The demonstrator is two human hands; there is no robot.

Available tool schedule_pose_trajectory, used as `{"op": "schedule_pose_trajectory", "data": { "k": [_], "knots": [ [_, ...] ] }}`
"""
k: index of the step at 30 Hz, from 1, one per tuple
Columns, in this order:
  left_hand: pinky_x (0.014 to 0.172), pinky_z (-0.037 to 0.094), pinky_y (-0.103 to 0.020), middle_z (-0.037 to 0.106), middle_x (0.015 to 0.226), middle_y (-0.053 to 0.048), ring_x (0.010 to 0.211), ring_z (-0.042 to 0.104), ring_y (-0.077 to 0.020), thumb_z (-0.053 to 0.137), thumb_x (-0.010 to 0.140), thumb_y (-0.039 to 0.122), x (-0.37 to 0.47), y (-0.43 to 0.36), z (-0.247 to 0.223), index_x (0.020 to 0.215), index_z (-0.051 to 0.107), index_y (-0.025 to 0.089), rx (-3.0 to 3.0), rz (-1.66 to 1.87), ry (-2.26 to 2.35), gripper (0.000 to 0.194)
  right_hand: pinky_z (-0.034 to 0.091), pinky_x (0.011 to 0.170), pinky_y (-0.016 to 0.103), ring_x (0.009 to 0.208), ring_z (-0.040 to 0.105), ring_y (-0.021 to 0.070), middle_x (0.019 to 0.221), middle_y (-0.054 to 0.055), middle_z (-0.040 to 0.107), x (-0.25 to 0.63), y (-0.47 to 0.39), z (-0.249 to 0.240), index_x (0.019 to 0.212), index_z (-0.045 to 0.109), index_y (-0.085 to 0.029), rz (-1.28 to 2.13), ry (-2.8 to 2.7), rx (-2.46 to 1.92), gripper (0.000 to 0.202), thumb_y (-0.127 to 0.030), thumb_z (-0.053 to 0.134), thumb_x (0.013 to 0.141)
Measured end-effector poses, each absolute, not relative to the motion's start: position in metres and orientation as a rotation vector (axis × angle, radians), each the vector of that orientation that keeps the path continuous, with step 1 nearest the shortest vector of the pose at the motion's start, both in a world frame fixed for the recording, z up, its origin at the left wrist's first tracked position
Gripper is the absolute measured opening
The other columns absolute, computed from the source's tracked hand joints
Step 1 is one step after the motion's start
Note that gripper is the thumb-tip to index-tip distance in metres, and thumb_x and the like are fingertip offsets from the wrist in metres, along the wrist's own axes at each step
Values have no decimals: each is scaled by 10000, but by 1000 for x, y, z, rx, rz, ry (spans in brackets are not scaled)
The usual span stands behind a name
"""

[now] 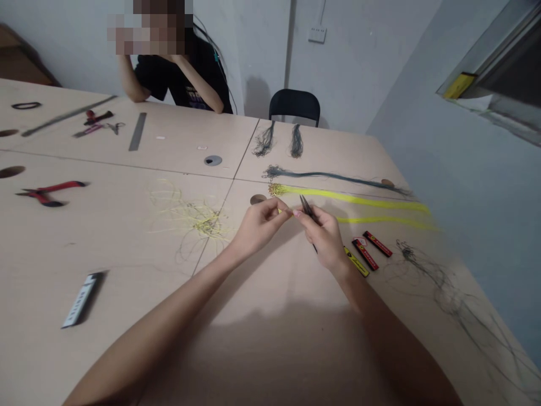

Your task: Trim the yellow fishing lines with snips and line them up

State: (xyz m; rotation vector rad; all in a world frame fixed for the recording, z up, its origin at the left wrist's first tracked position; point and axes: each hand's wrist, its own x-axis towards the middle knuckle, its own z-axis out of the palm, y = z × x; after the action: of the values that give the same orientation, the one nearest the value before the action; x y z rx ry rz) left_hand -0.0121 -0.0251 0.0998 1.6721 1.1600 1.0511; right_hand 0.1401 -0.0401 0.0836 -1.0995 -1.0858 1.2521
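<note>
Over the table, my left hand is closed in a pinch. What sits between its fingertips is too small to make out. Its fingertips meet those of my right hand, which is wrapped round a slim dark tool with two pointed tips; tweezers or snips, I cannot tell. Just behind my hands runs a bundle of bright yellow line with small metallic pieces at its left end. A second yellow bundle is partly hidden by my right hand. Left of my hands lies a yellow tangle.
A dark line bundle lies farther back. Lighters and a dark tangle are at right. Red-handled pliers, a white lighter and a ruler lie at left. A person sits opposite, near a chair.
</note>
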Motion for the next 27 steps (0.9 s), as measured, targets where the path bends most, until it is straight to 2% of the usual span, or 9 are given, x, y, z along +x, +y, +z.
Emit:
{"op": "schedule_pose_trajectory", "data": {
  "k": [11,16,27],
  "knots": [
    [549,280,-250,464,631,21,573,370,-103,571,831,370,-13,-25,99,690,595,157,1727,1013,1160,256,82,380,222,398,144,19,500,-121,277,133,-41,85,669,522,-192,1460,-802,-1090,250,-344,718,637],
    [548,281,-253,449,613,24,567,359,-104,575,819,361,-12,-26,100,668,586,162,1700,1021,1144,250,73,366,210,369,152,10,483,-120,332,133,-40,88,680,546,-183,1519,-724,-1090,211,-314,702,624],
    [588,320,-262,498,669,6,623,416,-120,569,793,355,-12,-26,105,651,565,164,1646,1004,1169,238,76,353,194,356,160,3,459,-103,355,138,-37,90,578,485,-184,1593,-726,-1086,204,-262,665,635]
  ]
}}
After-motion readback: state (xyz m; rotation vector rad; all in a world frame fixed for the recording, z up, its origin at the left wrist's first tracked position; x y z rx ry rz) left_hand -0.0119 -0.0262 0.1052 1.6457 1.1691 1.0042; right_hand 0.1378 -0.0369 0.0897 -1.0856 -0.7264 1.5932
